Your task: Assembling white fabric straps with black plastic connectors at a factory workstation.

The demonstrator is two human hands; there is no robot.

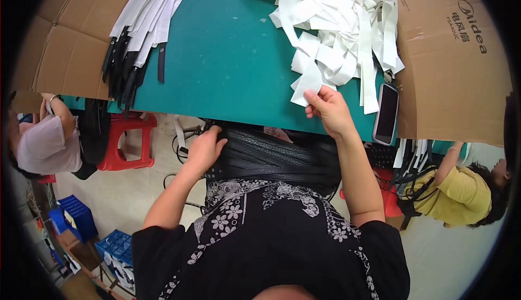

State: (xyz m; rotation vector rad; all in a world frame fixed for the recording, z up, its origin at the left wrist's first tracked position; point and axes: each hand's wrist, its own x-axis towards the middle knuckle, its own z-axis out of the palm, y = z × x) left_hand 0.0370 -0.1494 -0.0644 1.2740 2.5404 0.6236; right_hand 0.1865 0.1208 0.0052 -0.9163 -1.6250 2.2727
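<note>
Ahead of left hand [203, 150] and right hand [333, 114]: green table [217, 55] | just beyond right hand: heap of white strips [336, 17], probably for short reach | against left hand, thumb apart, grip impossible to tell: black strips [266, 158], likely steadied | in right hand, nearly closed: held strip [309, 81], end-pinched, presumably for separation

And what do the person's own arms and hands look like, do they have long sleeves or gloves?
No long sleeves or gloves. The left hand and right hand are bare, and so are both forearms. The left sleeve and right sleeve are short and black, part of a black shirt with pale flower patterns.
</note>
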